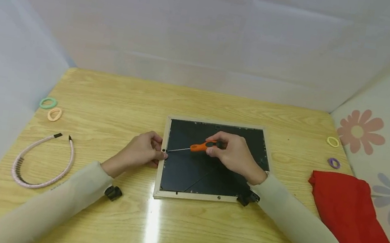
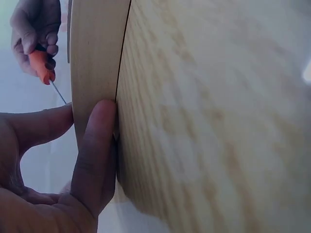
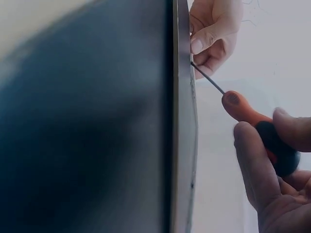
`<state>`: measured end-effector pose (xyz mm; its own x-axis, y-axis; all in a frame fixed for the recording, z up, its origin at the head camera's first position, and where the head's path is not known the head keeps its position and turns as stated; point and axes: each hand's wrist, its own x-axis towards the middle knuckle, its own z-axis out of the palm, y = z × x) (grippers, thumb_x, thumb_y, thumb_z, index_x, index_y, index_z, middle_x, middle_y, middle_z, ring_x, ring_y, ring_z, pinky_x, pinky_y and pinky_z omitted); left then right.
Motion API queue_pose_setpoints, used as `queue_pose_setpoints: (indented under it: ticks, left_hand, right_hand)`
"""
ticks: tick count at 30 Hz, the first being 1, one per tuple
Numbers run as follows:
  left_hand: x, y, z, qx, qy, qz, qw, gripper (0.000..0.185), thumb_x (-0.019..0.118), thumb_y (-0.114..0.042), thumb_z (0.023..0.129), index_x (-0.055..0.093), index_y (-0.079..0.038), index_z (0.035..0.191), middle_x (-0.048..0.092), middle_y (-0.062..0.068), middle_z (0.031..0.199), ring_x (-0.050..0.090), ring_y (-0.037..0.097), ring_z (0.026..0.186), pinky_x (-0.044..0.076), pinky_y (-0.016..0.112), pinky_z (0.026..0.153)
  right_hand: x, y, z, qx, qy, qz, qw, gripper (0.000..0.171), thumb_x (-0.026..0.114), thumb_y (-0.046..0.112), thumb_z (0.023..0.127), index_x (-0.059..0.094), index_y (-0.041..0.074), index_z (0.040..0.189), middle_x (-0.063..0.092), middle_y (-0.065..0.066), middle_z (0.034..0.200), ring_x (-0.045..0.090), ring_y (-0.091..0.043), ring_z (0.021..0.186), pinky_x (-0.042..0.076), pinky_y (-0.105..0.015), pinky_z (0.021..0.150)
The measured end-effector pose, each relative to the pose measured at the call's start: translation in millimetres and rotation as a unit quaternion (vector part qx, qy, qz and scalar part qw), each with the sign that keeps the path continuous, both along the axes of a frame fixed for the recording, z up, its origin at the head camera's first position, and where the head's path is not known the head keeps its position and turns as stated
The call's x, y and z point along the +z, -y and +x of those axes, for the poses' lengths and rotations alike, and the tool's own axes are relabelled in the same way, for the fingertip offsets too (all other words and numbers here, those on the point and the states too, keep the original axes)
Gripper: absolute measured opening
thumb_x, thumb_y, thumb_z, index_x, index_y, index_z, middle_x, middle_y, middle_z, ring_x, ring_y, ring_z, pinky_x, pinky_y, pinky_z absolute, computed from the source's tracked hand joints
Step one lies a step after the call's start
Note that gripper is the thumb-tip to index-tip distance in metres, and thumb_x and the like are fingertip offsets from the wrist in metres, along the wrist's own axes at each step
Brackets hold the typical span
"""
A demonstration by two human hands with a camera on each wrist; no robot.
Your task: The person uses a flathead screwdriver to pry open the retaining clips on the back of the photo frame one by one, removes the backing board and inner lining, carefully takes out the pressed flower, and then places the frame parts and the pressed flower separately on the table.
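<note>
right hand (image 1: 236, 155): grips screwdriver (image 1: 196, 147) | tip seemingly at frame (image 1: 206, 197) edge

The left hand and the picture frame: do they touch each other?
Touching. In the left wrist view, the left hand pinches the picture frame edge between thumb and finger.

A light wood table (image 1: 108, 96) stands boxed in by 3 pale walls (image 1: 208, 31). Star and moon shapes mark the left wall, flowers (image 1: 362, 129) the right. A light glare (image 1: 152, 224) shines on the tabletop.
</note>
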<state>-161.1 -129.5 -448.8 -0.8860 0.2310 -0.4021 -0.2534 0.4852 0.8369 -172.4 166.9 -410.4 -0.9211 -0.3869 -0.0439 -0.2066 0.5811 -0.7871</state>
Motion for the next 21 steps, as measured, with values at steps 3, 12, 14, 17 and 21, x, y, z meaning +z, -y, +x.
queue_pose_setpoints:
  ticks: [3, 12, 14, 17, 21]
  left_hand:
    - [0.2, 0, -0.8, -0.004, -0.007, -0.010, 0.9999, 0.051, 0.078, -0.012, 0.087, 0.049, 0.002, 0.128, 0.058, 0.015, 0.105, 0.071, 0.020, 0.072, 0.066, 0.033, 0.068]
    - [-0.1, -4, -3.4, -0.025, -0.028, -0.043, 0.9984, 0.050, 0.078, -0.018, 0.088, 0.051, 0.000, 0.126, 0.062, 0.013, 0.103, 0.071, 0.017, 0.069, 0.064, 0.031, 0.064]
    - [-0.5, -4, -3.0, -0.032, -0.033, -0.050, 0.9977, 0.051, 0.077, -0.019, 0.089, 0.050, 0.000, 0.128, 0.063, 0.013, 0.102, 0.071, 0.017, 0.069, 0.063, 0.031, 0.064]
    - [-0.1, -2, -3.0, -0.041, -0.040, -0.059, 0.9966, 0.049, 0.077, -0.021, 0.090, 0.050, -0.001, 0.126, 0.064, 0.011, 0.100, 0.072, 0.018, 0.070, 0.062, 0.030, 0.065]
    - [1.6, 1, -3.5, -0.059, -0.063, -0.072, 0.9937, 0.034, 0.076, -0.021, 0.091, 0.055, -0.004, 0.113, 0.067, 0.010, 0.089, 0.071, 0.020, 0.068, 0.059, 0.031, 0.063]
  right_hand:
    - [3.5, 8, -0.5, 0.007, -0.020, -0.008, 1.000, 0.027, 0.077, 0.020, 0.091, 0.073, 0.015, 0.117, 0.077, 0.001, 0.085, 0.058, -0.020, 0.059, 0.042, -0.025, 0.048]
    - [35.5, 56, -9.3, 0.091, -0.164, 0.026, 0.982, 0.022, 0.069, 0.026, 0.098, 0.069, 0.013, 0.115, 0.068, 0.001, 0.072, 0.045, -0.009, 0.047, 0.039, -0.022, 0.046]
    - [41.3, 69, -11.5, 0.119, -0.198, 0.034, 0.972, 0.021, 0.067, 0.026, 0.099, 0.068, 0.011, 0.114, 0.069, 0.004, 0.074, 0.045, -0.006, 0.047, 0.039, -0.021, 0.047]
    - [47.1, 87, -14.4, 0.160, -0.246, 0.056, 0.954, 0.020, 0.065, 0.025, 0.100, 0.067, 0.008, 0.110, 0.073, 0.003, 0.085, 0.051, -0.005, 0.055, 0.044, -0.019, 0.053]
    - [54.0, 112, -16.8, 0.213, -0.293, 0.098, 0.927, 0.019, 0.061, 0.022, 0.103, 0.066, 0.006, 0.109, 0.070, -0.002, 0.089, 0.057, -0.008, 0.064, 0.050, -0.020, 0.061]
